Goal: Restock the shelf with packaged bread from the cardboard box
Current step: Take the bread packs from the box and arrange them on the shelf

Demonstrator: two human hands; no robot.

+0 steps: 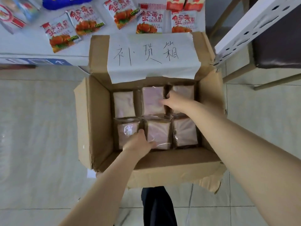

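An open cardboard box [162,162] stands on the tiled floor and holds several clear-wrapped bread packs in two rows. My left hand [138,144] reaches into the near row: its thumb sits in the gap left of the near-middle pack [160,132] and its fingers lie on that pack. My right hand [175,101] is in the far row, with its thumb in the gap beside the far-right pack [184,91] and its fingers on the far-middle pack [151,98]. Both packs still rest in the box. The white shelf board [24,46] lies beyond the box.
Several red-and-white snack packets [61,36] lie on the shelf board. A handwritten paper label [151,54] covers the box's far flap. A white perforated shelf upright [244,30] and a dark-seated chair [276,46] stand at the right. My dark trouser leg [158,207] is below the box.
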